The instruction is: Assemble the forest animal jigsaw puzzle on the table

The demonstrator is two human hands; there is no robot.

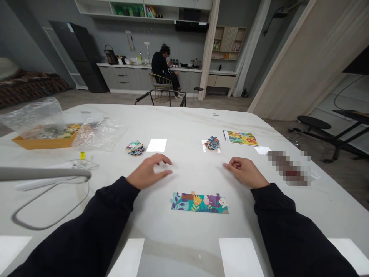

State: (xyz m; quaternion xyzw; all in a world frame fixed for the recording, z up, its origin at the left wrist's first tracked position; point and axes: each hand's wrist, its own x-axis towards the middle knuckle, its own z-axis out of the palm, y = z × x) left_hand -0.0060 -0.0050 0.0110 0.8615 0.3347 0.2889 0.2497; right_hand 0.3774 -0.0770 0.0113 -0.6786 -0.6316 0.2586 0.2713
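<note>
The left hand (146, 171) hovers at or just above the white table (190, 119), its thumb and fingers curved with a wide gap between the tips and nothing held in it. The right hand (246, 172) is well apart from it on the other side, fingers curled in and thumb close to the forefinger; whether a small thing is pinched there I cannot tell. Nearer the body, between the two dark sleeves, a strip of joined puzzle pieces (200, 203) lies flat, showing yellow, purple and teal leaves, with knobs along its far edge. A loose pile of puzzle pieces (135, 148) sits just beyond the left hand, and a second pile (213, 143) lies beyond the right hand, near a colourful picture sheet (241, 138). On the left stands a yellow box (46, 143) with clear plastic wrapping (98, 132) beside it, and nearer lies a grey cable (21, 221) in a loop. A blurred brown object (288, 169) lies to the right. Across the room, a person (161, 67) sits on a chair by the kitchen counter (129, 79).
</note>
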